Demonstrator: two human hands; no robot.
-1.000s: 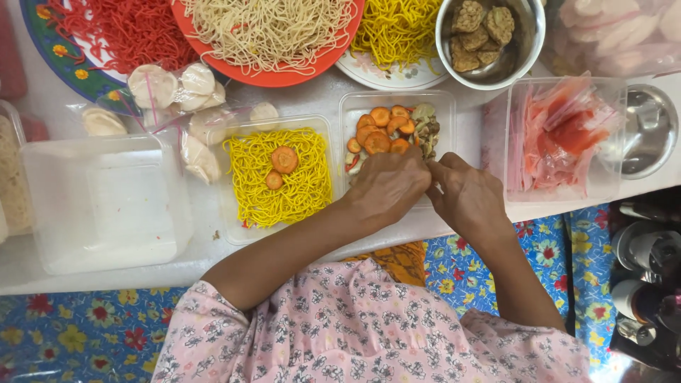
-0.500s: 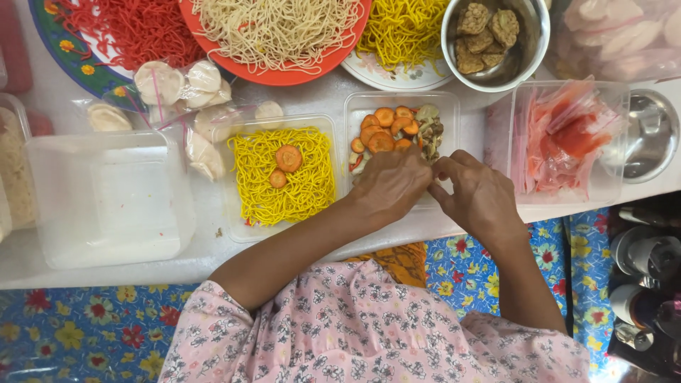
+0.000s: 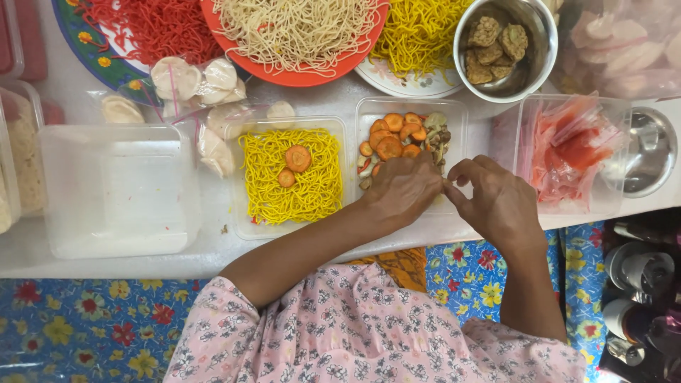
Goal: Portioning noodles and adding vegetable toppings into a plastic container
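Your left hand (image 3: 403, 190) covered near part of carrot tub (image 3: 454, 113); whatever your fingertips pinched was hidden. Red noodle plate (image 3: 78, 39) cut off by top edge.

On the white table stand 1 empty clear container (image 3: 117, 188), a clear box of yellow noodles (image 3: 291, 177) topped with 2 carrot slices, an orange plate of pale noodles (image 3: 294, 32), a steel bowl of fried pieces (image 3: 505, 46) and a box of red sauce packets (image 3: 571, 152).
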